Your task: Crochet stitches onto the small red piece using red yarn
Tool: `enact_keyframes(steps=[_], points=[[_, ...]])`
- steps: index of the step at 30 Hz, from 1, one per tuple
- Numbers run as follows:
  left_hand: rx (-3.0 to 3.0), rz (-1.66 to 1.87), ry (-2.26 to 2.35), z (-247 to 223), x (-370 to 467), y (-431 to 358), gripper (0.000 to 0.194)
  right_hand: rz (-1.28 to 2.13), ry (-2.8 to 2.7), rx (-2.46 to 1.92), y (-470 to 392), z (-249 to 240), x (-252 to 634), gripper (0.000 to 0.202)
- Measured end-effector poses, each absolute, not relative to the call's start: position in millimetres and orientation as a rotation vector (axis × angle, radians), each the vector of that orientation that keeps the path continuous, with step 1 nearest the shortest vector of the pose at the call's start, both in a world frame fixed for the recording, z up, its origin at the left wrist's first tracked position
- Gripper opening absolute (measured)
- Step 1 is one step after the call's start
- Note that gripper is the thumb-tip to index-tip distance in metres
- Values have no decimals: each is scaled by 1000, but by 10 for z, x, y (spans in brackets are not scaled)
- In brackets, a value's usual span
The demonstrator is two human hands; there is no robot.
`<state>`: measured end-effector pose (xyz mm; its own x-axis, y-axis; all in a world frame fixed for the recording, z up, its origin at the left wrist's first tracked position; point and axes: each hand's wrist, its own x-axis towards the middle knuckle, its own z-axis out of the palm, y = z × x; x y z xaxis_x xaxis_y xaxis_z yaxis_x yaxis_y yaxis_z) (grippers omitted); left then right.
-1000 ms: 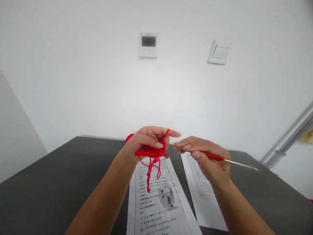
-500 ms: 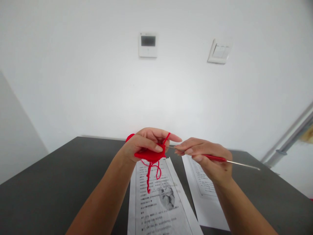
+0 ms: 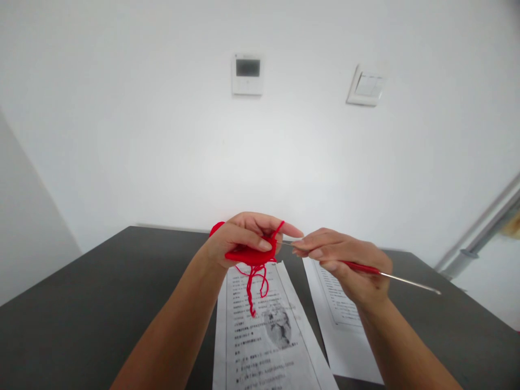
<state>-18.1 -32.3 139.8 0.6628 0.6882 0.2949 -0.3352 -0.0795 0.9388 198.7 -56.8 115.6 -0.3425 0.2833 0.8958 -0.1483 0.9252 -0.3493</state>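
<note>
Between the thumb and fingers of my left hand (image 3: 244,235) is a red crochet piece (image 3: 249,255). A strand of red yarn (image 3: 278,229) runs from its right edge up over my extended index finger. Loose red yarn tails (image 3: 252,292) dangle below the piece. My right hand (image 3: 349,260) grips a crochet hook (image 3: 363,267) with a red handle and metal ends. Its left end reaches the edge of the red piece; the exact contact is too small to make out. The other end sticks out to the right. Behind my left wrist shows a red yarn ball (image 3: 216,228), partly hidden.
Below my hands, a printed sheet (image 3: 268,352) with a dark picture lies on the dark table (image 3: 101,303). A second printed sheet (image 3: 349,352) lies right of it, partly under my right forearm. A white wall (image 3: 162,135) with a panel and switch stands behind.
My right hand and the hook have shifted slightly right, the hook's free end now lower. The dangling yarn tails have swung a little to the right. Both grips stay the same.
</note>
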Motion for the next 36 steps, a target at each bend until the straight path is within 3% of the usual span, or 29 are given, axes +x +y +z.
enact_keyframes(steps=[15,23,36], points=[[1346,768,279,1391,-176,-333,33,626,-1816,-88,-587,1192,1979,19],[1327,793,281,1421,-184,-341,33,500,-1944,-95,-609,1230,2045,22],[1510,905,486,1398,-164,-381,17,773,-1691,-110,-579,1152,1937,13]])
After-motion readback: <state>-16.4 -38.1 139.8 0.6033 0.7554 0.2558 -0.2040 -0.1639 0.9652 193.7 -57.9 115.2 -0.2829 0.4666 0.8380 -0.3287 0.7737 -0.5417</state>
